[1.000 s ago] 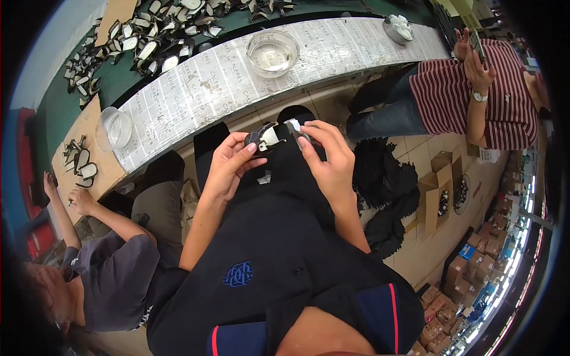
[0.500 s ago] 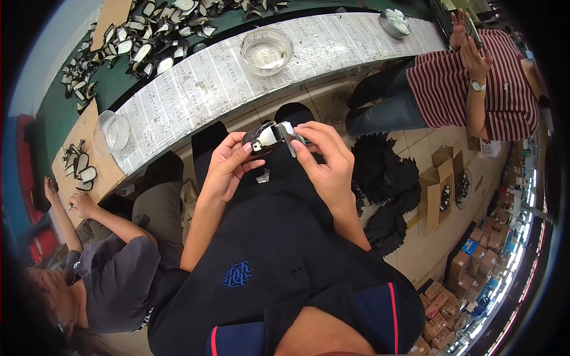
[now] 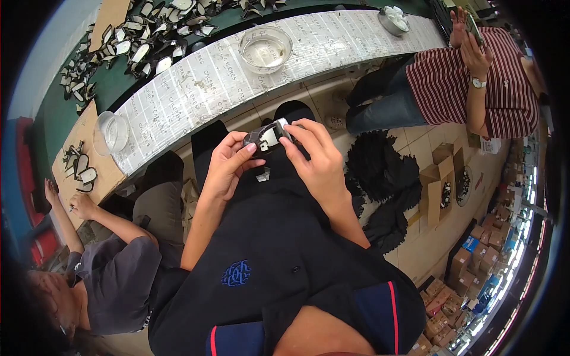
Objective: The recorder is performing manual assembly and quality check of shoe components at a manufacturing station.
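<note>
Both hands still pinch the small black-and-white piece (image 3: 268,136): left hand (image 3: 228,166) underneath, right hand (image 3: 317,160) now curled further over its end, pressing.

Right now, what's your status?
Left hand and right hand both grip one small black-and-white piece. Held over lap, nothing blocking.

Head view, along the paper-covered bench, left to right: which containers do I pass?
Small clear cup at the left end → large glass bowl near the middle → metal dish with white contents at the right end.
</note>
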A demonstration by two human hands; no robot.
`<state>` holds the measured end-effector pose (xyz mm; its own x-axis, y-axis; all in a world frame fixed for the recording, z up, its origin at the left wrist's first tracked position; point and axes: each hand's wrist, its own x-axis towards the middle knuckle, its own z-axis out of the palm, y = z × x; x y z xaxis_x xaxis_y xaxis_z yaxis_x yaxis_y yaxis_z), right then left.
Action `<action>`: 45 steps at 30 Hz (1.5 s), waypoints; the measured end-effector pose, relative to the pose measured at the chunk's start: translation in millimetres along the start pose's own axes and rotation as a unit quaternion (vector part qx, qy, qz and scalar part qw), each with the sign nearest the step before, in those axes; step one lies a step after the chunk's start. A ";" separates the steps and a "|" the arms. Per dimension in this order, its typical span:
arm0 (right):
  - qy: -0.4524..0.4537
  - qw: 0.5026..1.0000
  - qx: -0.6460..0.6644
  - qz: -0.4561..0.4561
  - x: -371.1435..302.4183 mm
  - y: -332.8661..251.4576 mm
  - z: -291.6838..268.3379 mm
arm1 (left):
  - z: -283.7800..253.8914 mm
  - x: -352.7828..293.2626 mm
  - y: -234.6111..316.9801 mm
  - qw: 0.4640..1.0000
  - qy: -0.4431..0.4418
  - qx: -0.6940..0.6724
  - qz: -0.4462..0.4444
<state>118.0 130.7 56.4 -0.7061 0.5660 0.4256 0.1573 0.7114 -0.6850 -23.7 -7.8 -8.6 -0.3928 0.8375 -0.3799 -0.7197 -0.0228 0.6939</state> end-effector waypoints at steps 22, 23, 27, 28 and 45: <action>-0.044 0.976 0.183 0.105 -6.7 -8.7 2.0 | 0.7 6.0 -4.1 0.997 0.012 -0.070 -0.012; -0.050 0.979 0.174 0.097 -6.5 -9.2 2.0 | 1.1 6.2 -3.7 0.997 0.012 -0.071 -0.012; -0.052 0.982 0.157 0.095 -7.8 -5.2 1.8 | 3.6 5.4 -0.5 0.998 0.016 -0.061 -0.009; -0.041 0.986 0.141 0.086 -7.8 -4.2 1.7 | 4.0 5.3 0.0 0.998 0.016 -0.053 -0.010; -0.030 0.989 0.127 0.065 -3.9 -2.1 -1.2 | -1.1 11.5 -3.0 0.997 0.021 -0.075 -0.016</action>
<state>121.3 127.5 56.9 -0.7322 0.6150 0.2926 0.0774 0.5020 -0.8614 -26.7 1.3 -15.7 -0.3901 0.8152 -0.4282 -0.8087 -0.0809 0.5826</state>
